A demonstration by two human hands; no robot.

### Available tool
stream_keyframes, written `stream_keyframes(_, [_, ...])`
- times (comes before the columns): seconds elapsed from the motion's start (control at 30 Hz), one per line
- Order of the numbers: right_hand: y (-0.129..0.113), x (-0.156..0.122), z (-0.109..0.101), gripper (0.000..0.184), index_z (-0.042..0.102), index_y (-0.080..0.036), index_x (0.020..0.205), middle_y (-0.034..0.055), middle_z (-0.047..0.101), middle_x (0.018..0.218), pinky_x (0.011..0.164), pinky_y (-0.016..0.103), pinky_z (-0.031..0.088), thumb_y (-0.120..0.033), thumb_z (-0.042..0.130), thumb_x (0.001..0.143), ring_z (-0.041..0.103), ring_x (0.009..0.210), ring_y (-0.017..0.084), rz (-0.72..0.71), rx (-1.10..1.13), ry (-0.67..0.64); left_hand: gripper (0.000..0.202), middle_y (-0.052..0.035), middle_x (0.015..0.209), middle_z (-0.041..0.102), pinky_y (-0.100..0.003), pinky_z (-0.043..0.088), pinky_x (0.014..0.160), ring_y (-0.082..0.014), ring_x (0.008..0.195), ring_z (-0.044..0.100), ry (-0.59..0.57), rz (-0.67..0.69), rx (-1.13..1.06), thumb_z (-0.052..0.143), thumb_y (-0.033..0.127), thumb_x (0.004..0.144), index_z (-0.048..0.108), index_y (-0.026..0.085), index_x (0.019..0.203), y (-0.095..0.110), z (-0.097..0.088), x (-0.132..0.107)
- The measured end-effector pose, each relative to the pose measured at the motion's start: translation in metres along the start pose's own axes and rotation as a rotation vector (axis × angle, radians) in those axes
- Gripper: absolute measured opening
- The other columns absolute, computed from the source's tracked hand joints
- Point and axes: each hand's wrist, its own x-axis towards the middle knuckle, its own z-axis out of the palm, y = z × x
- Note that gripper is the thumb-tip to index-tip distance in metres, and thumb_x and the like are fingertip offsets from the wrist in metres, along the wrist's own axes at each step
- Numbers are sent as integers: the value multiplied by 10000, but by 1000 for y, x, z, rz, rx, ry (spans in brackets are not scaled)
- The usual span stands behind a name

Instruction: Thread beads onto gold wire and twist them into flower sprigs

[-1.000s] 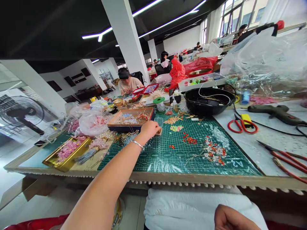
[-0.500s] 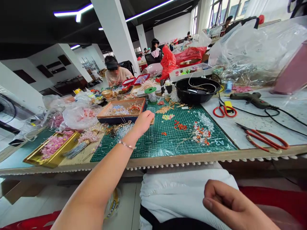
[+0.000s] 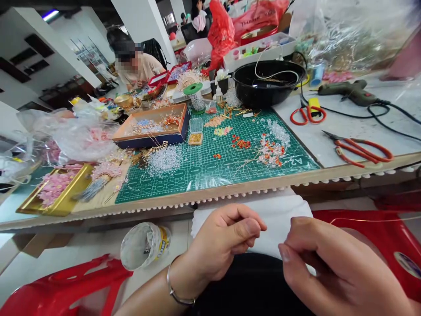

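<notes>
2 hands, left [image 3: 223, 241] and right [image 3: 332, 263], pinch fine wire [image 3: 378, 219] with clenched fingers [image 3: 253, 227] below a green cutting mat [image 3: 210, 188] in a workshop [image 3: 82, 44].

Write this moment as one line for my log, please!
left hand: pinched | right hand: nearest thin gold wire | both above white cloth

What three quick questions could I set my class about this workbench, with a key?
1. True or false: the glue gun lies on the green cutting mat.
2. Which hand has the metal bangle at its wrist, left or right?
3. Fill in the blank: the green cutting mat is printed with the size mark ____.

Key:
1. False; it lies on the white tabletop.
2. The left hand.
3. A2.
</notes>
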Motion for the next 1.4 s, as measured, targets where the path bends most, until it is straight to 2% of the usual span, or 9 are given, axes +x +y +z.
stream_keyframes(0.47, [3,0,2,207,454,-251,707,-71,489,494,394,172,362,-80,512,810,421,394,70,-37,-38,31,371,8,614,554,-184,143,420,-31,496,411,17,-85,-15,923,420,662,730,118,759,1,4,3])
stream_keyframes(0.67, [5,0,5,202,477,-255,738,-67,497,504,404,187,372,-80,508,835,432,402,83,-30,-17,14,328,0,658,583,-183,197,448,-35,520,436,4,-50,26,902,414,702,747,134,776,-2,3,2])
stream_keyframes(0.77, [6,-1,7,199,497,-251,747,-60,521,514,414,197,386,-97,510,872,449,413,91,-1,2,9,284,-22,745,640,-201,345,535,-75,606,510,3,73,198,840,438,786,775,166,837,-1,2,-1])
stream_keyframes(0.87, [9,-5,8,186,546,-241,778,-50,579,564,448,197,432,-147,536,939,525,460,99,86,76,-40,184,-44,863,696,-253,458,661,-126,724,592,24,307,505,708,379,922,795,218,939,4,2,-7])
stream_keyframes(0.97, [13,-9,8,184,589,-239,788,-49,615,599,457,178,473,-193,557,963,571,485,98,181,196,-93,125,-36,867,716,-266,485,719,-145,798,640,84,542,790,665,274,953,782,233,968,9,3,-12])
stream_keyframes(1.07, [14,-10,10,174,636,-243,822,-41,646,603,444,170,492,-233,546,971,588,487,107,248,283,-119,32,-13,811,707,-253,470,673,-132,763,638,139,714,940,714,201,905,739,219,907,10,4,-13])
stream_keyframes(1.2, [13,-11,11,146,680,-241,906,-15,709,659,468,181,516,-255,550,970,650,543,128,314,343,-143,91,-11,821,713,-262,475,685,-135,759,630,123,812,1032,707,126,876,682,214,867,10,5,-15])
stream_keyframes(1.3, [13,-10,6,156,664,-247,819,-25,669,619,444,178,501,-267,577,948,616,515,125,320,318,-128,118,-3,763,671,-266,461,662,-136,722,599,135,795,1052,683,116,872,660,215,813,15,2,-16])
stream_keyframes(1.4, [16,-11,-4,173,635,-256,763,-35,618,589,399,178,468,-296,603,929,559,473,119,309,209,-38,132,2,738,606,-246,426,603,-117,675,537,235,793,805,666,155,891,647,209,772,25,-6,-14])
